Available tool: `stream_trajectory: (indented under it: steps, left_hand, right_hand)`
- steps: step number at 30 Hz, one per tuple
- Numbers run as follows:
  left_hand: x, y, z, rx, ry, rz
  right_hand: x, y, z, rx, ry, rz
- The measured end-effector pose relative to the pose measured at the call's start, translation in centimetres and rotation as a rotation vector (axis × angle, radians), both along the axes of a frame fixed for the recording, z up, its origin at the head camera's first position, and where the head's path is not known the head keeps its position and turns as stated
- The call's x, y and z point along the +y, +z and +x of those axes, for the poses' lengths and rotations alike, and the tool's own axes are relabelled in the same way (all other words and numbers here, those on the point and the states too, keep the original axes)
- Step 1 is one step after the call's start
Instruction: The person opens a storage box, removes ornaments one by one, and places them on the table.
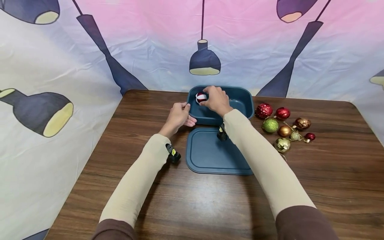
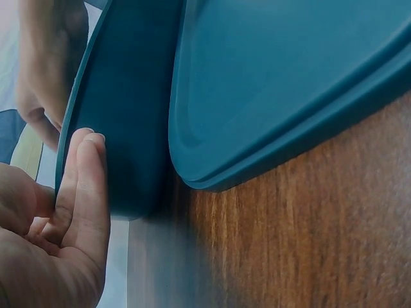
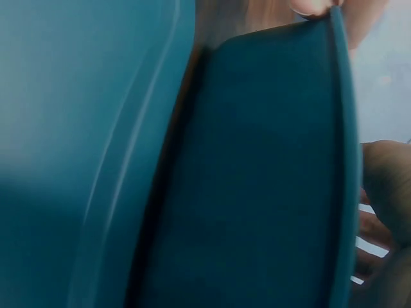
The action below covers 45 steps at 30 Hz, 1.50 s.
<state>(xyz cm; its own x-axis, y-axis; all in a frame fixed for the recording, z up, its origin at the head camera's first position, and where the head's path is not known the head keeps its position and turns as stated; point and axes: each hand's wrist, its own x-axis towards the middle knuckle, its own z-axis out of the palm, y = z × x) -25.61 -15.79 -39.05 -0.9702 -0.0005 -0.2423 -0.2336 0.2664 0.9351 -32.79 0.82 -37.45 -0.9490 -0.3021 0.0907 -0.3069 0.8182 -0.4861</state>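
Observation:
In the head view, a deep teal box [image 1: 240,116] stands near the table's back edge. My left hand [image 1: 177,116] pinches its front left corner, and the left wrist view shows two straight fingers [image 2: 91,186] along the outer wall. Over the box's left end, my right hand [image 1: 218,100] holds a red and white Christmas ball [image 1: 200,97] between thumb and fingertips. The box wall [image 3: 257,167] hides that ball in the right wrist view. Just in front of the box, the matching lid [image 1: 210,151] lies flat, partly under my right forearm.
To the right of the box sits a cluster of several Christmas balls, among them a glittery red ball [image 1: 264,110], a green ball [image 1: 270,125] and a mirrored gold ball [image 1: 282,145]. A printed cloth [image 1: 168,56] hangs behind the wooden table [image 1: 339,166].

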Motion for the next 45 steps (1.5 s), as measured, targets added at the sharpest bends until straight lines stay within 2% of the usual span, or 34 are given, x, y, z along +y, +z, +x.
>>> stream_trajectory:
  steps: [12, 22, 27, 45]
  left_hand:
    - [0.6, 0.0, 0.2, -0.007, -0.004, -0.010]
    - [0.9, 0.0, 0.2, 0.003, -0.001, -0.006]
    - [0.9, -0.1, 0.2, 0.010, 0.004, -0.009]
    - [0.7, -0.2, 0.3, 0.010, -0.002, -0.013]
  right_hand:
    - [-0.7, -1.0, -0.2, -0.038, -0.032, 0.024]
    - [-0.5, -1.6, -0.2, 0.003, -0.053, -0.022]
    - [-0.3, -1.8, -0.3, -0.006, -0.059, -0.024]
    - [1.8, 0.2, 0.6, 0.033, -0.071, -0.073]
